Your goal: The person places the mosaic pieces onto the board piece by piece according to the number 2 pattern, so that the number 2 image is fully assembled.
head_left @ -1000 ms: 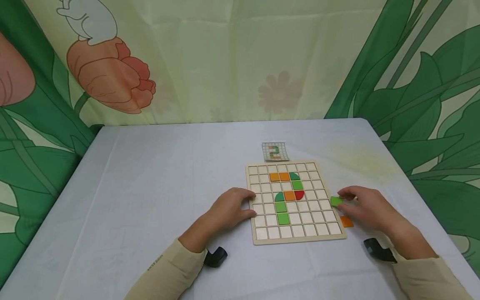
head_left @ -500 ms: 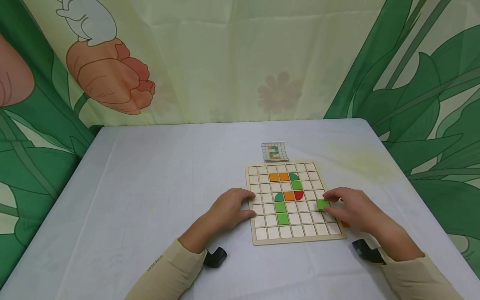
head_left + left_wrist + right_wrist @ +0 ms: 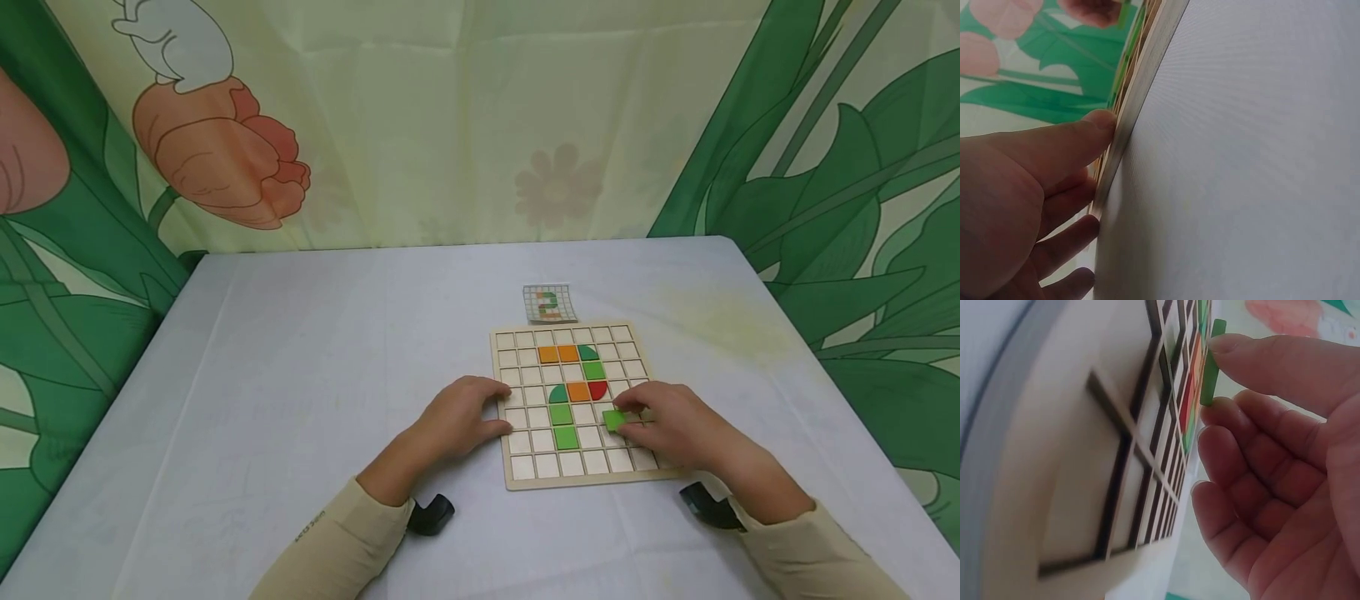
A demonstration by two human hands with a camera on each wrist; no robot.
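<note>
My right hand (image 3: 675,425) pinches a green square tile (image 3: 613,419) over the right half of a wooden grid board (image 3: 600,481). In the right wrist view the tile (image 3: 1212,369) stands edge-on between thumb and fingertip, just off the grid. My left hand (image 3: 468,417) rests against the board's left edge, thumb and fingers spread along it. The left wrist view shows the thumb tip (image 3: 1099,119) at the rim. Set in the grid are orange tiles (image 3: 558,354), green squares (image 3: 566,437), dark green quarter-rounds (image 3: 558,394) and a red quarter-round (image 3: 597,390).
Behind the board lies a small card (image 3: 550,304) printed with a coloured grid pattern. A white cloth (image 3: 300,375) covers the table, and a printed curtain (image 3: 420,125) hangs at its far side. Black wrist cameras (image 3: 432,515) sit beneath both forearms.
My right hand has carried the green tile leftward from the table beside the board to over the grid. The orange tile lying there is now hidden behind that hand. My left hand stays put.
</note>
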